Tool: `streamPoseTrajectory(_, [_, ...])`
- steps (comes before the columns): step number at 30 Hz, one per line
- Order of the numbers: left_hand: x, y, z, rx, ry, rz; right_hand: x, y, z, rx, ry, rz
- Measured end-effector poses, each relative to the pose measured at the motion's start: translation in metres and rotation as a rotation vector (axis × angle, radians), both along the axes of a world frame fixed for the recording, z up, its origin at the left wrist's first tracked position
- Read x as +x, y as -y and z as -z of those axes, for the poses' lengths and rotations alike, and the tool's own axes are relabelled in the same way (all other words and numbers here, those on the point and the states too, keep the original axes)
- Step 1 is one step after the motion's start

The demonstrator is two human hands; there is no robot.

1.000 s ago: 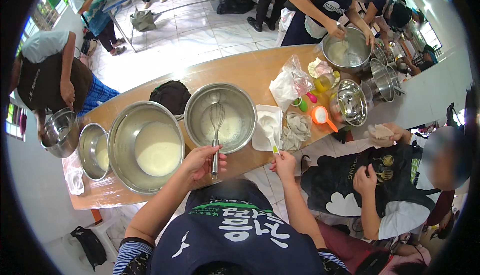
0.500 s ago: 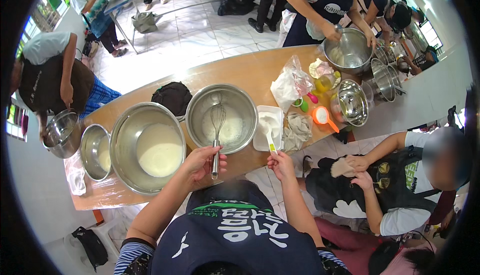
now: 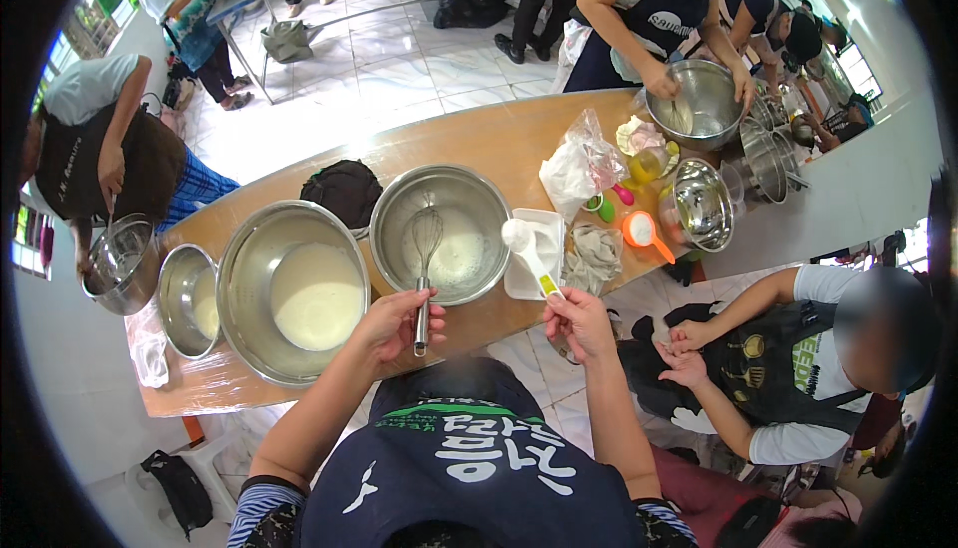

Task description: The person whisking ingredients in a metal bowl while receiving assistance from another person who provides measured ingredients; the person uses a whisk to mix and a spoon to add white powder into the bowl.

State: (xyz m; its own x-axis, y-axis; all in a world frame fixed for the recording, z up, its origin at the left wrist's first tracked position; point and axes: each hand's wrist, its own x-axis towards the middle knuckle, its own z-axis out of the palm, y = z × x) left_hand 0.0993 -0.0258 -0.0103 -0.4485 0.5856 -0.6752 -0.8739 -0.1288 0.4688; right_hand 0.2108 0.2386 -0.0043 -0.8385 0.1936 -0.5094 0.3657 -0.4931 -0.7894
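Observation:
My left hand (image 3: 397, 324) is closed round the handle of a wire whisk (image 3: 427, 234), whose wires are in a steel mixing bowl (image 3: 479, 194) with pale, frothy liquid (image 3: 464, 249) at its bottom. Between the fingers of my right hand (image 3: 581, 324) is the handle of a white measuring spoon (image 3: 520, 237), heaped with white powder. The spoon is raised over a white foam tray (image 3: 521, 284), just right of the bowl. To the left stands a larger steel bowl (image 3: 244, 298) of cream-coloured batter (image 3: 319, 296).
A small steel bowl (image 3: 180, 323) is at the left end of the table. Right of the tray are a crumpled cloth (image 3: 593, 261), a plastic bag (image 3: 579, 164) and an orange scoop (image 3: 650, 234). Co-workers mix at both table ends; a seated person (image 3: 778, 368) is at right.
My right hand has lifted the measuring spoon out of the tray, now with powder on it. The whisk has shifted slightly left in the bowl. The seated person's hands have moved.

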Motion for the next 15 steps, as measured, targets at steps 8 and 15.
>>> streamPoseTrajectory(8, [0.003, 0.007, -0.01, 0.033, -0.006, -0.057, -0.047, 0.02, 0.0, 0.234, -0.025, -0.108])
streamPoseTrajectory(15, [0.007, 0.015, -0.016, 0.053, -0.018, -0.121, -0.083, 0.042, 0.0, 0.408, -0.012, -0.191])
